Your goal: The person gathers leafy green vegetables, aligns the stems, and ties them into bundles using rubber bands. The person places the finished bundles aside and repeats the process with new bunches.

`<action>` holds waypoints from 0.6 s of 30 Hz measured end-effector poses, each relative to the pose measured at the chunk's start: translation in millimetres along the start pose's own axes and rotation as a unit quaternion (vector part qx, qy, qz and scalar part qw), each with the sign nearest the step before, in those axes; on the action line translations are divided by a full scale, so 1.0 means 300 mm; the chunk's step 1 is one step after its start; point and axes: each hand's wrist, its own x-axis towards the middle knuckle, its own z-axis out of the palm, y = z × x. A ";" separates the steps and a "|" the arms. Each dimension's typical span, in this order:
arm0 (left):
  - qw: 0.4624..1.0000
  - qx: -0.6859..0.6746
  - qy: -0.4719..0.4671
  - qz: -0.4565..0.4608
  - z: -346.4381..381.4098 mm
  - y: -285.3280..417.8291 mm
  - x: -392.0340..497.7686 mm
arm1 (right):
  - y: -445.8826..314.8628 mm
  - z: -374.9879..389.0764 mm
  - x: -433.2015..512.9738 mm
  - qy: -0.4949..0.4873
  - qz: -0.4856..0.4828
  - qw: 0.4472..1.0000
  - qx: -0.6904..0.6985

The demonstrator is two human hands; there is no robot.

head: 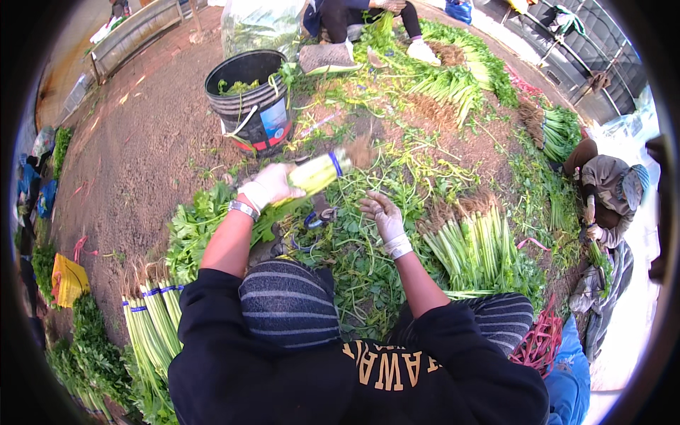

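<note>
My left hand [272, 186], in a whitish glove, grips a bunch of celery [313, 172] by its pale stalks. A blue band [335, 164] circles the bunch near its blurred, hairy roots, which point up and to the right. Its leaves trail down beside my left knee. My right hand [383, 217], gloved too, is raised with its fingers apart and holds nothing. Loose celery [473, 239] with roots lies in a pile right of it. Trimmed leaves and stems [366, 276] cover the ground between my legs.
A black bucket [247, 114] with greens stands ahead. Banded celery bunches [156, 308] lie at my left. Pink ties [539, 340] and blue plastic [571, 372] lie at my right. One person [611, 196] crouches at the right; another [340, 21] sits ahead near more celery [451, 87].
</note>
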 end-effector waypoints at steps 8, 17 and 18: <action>0.870 -0.389 0.065 0.296 -0.386 0.662 -0.122 | -0.781 0.231 -0.196 -0.056 -0.328 0.941 0.062; 0.766 -0.557 0.122 0.296 -0.103 0.740 -0.137 | -0.831 0.166 -0.275 0.134 -0.296 0.839 -0.436; 0.791 -0.520 0.159 0.282 -0.088 0.731 -0.138 | -0.833 0.149 -0.274 0.110 -0.261 0.865 -0.415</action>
